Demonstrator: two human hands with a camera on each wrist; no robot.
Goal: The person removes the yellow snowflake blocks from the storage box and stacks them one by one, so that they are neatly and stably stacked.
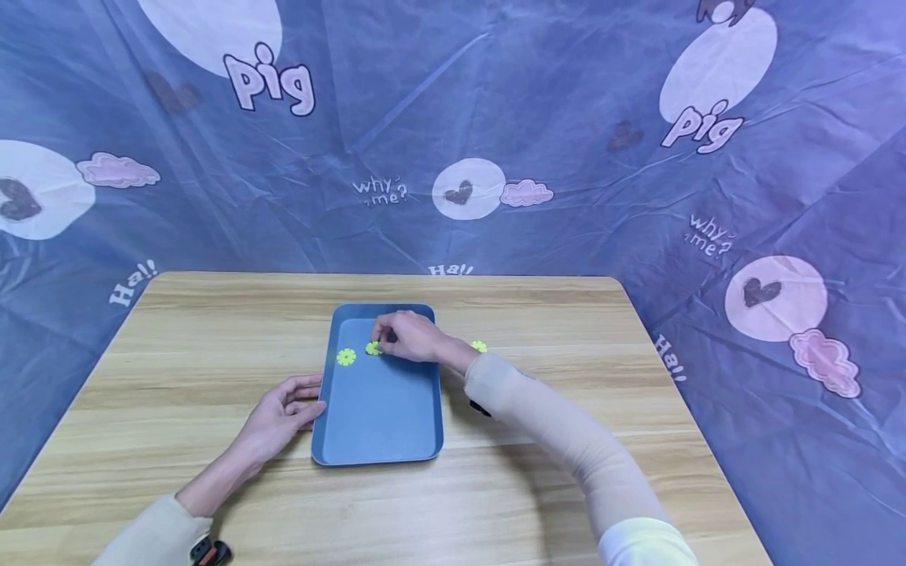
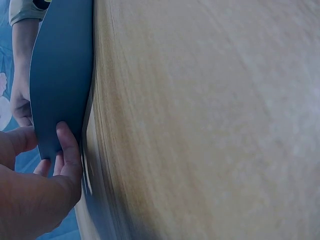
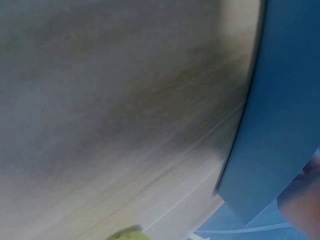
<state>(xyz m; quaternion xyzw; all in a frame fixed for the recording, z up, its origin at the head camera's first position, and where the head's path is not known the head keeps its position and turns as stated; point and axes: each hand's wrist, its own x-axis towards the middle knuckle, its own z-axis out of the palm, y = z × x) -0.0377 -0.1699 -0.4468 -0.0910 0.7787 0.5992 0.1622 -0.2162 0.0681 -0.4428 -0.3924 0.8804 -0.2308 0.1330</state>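
A blue rectangular tray (image 1: 378, 424) lies on the wooden table. At its left rim my left hand (image 1: 286, 413) pinches the wall, with the thumb on the rim side and fingers against the outer face, as the left wrist view shows. Over the tray's far part my right hand (image 1: 406, 334) pinches a small yellow-green flower-shaped disc (image 1: 373, 348) at or just above the tray floor; the exact contact is too small to tell. To its left, a similar disc (image 1: 346, 357) lies flat in the tray. The right wrist view mostly hides the right hand behind the tray wall (image 3: 280, 110).
Another yellow-green disc (image 1: 479, 345) is on the table right of the tray, just beyond the right wrist. The wooden table (image 1: 566, 330) extends around the tray. A blue printed cloth (image 1: 602, 196) hangs behind the table and along its sides.
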